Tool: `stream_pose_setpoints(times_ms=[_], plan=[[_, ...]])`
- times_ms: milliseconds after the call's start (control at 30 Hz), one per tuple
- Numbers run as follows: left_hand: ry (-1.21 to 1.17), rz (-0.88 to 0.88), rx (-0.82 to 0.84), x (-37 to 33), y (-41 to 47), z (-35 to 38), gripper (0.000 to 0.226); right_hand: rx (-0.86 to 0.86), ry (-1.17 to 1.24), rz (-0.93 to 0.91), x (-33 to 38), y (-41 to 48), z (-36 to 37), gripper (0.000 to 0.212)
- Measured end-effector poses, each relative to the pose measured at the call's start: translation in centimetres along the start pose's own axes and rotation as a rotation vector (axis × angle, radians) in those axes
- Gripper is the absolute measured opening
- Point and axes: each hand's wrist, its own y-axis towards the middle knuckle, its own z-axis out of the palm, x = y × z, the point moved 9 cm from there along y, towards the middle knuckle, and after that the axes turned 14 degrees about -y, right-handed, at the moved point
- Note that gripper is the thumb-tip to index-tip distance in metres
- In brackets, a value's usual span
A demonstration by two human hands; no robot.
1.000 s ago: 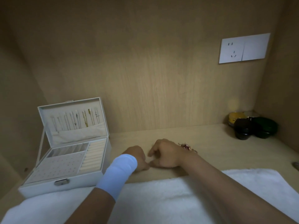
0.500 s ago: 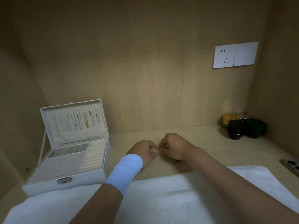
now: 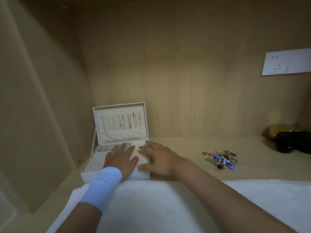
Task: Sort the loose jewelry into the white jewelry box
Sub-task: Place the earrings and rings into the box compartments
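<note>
1. One white jewelry box (image 3: pixel 142 176) sits on the wooden shelf (image 3: pixel 185 148), left of centre and against the far wall. Its lid (image 3: pixel 119 105) stands open and upright.
2. Lid inside: one row of thin chains (image 3: pixel 121 121) hangs above one fabric pocket (image 3: pixel 122 133). Some chains are silver and at least two are gold. The exact count is lost to blur.
3. Box tray: a dotted stud panel (image 3: pixel 96 161) is at near left, narrow slots (image 3: pixel 107 147) are at far left, and ring rolls (image 3: pixel 143 158) run down the right side. What is in these sections is too blurred to tell.
4. Left hand (image 3: pixel 120 159) lies flat, palm down, over the middle of the tray. Its fingers are straight, spread wide and hold nothing. One light blue wristband (image 3: pixel 105 185) is on that wrist.
5. Right hand (image 3: pixel 159 158) is at the box's right edge with its fingers straight and spread. The fingertips are over the ring rolls and the thumb is at the near right corner. It is motion-blurred, and I cannot tell whether anything small is under the fingertips.
6. Loose jewelry (image 3: pixel 220 159) lies in one small mixed pile on the shelf, right of the box and well apart from it. It shows blue, gold, red and silver bits, and no hand touches it.
7. One white towel (image 3: pixel 151 207) covers the near shelf edge under both forearms.
8. Three dark round containers (image 3: pixel 286 142) are clustered at far right: yellow-topped, black and dark green.
9. One white socket plate (image 3: pixel 286 63) is on the far wall, upper right.
</note>
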Motion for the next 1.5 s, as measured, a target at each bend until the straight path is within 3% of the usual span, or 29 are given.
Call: stream_pose_setpoints(times_ms=[100, 367, 633, 1033, 1100, 1200, 1300, 1433, 1500], plan=[[0.006, -0.077, 0.107, 2.1, -0.5, 1.1, 0.063, 0.038, -0.094, -0.055, 1.2, 0.6, 1.5, 0.084], [0.026, -0.05, 0.198, 0.0, 0.0, 2.5, 0.068, -0.032, -0.176, -0.049, 0.0, 0.0, 0.8, 0.074], [0.047, 0.163, 0.294, -6.7, 0.7, 4.5, 0.077, -0.048, -0.121, 0.074, -7.4, -4.2, -0.6, 0.072], [-0.026, 0.411, 0.26, -16.2, 0.3, 7.9, 0.079, -0.087, -0.141, 0.146, -14.5, -11.5, -2.9, 0.079], [-0.048, 0.417, 0.25, -16.3, 0.4, 7.9, 0.08, -0.065, -0.053, 0.151, -15.2, -11.9, -2.9, 0.082], [-0.117, 0.401, 0.284, -16.2, 0.6, 7.6, 0.074, -0.2, 0.303, 0.262, -17.6, -12.7, -4.8, 0.054], [-0.157, 0.383, 0.251, -16.9, 0.9, 7.1, 0.071, -0.358, 0.302, 0.388, -21.5, -13.8, -7.1, 0.029], [-0.218, 0.565, 0.034, -21.6, 0.7, 6.3, 0.047, -0.201, 0.161, 0.464, -25.1, -13.7, -5.8, 0.022], [-0.245, 0.619, 0.045, -24.3, 0.8, 6.9, 0.034, -0.101, 0.107, 0.454, -25.7, -13.3, -4.7, 0.018]])
